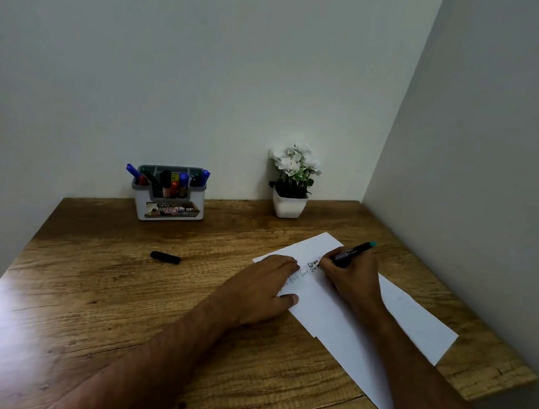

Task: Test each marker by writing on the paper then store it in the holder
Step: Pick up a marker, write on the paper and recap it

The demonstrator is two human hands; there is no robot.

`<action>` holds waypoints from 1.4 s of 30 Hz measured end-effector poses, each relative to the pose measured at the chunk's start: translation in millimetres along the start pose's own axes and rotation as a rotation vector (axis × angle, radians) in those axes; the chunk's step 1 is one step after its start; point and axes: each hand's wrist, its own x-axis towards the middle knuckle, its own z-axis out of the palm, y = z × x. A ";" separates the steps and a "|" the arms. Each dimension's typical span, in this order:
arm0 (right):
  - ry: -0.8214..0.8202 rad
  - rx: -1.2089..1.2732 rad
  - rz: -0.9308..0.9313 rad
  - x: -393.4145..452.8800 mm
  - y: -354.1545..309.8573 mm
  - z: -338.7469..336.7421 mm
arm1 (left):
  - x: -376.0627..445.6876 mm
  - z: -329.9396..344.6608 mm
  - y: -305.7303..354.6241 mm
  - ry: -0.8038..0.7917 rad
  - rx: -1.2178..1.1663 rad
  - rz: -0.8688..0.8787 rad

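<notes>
Right hand fingers pinch black marker, tip on paper. Left hand fingers flat, slightly spread, pressing paper. Black cap on table; holder well apart.

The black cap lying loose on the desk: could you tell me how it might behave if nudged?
The black cap looks round and lies on its side on the smooth wooden desk, so it would probably roll. It appears small, likely light, and apart from everything else.

Head-height view, down onto desk
</notes>
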 end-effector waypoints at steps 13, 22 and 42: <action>0.047 0.048 0.041 -0.1 -2.1 0.4 | -0.9 -1.1 0.6 0.010 0.002 0.004; -0.009 0.147 -0.011 3.9 -25.3 14.3 | -5.7 -16.4 0.6 0.094 -0.050 -0.019; -0.340 0.406 -0.169 -27.5 -96.9 115.2 | -115.4 -89.5 -115.0 0.236 0.045 -0.380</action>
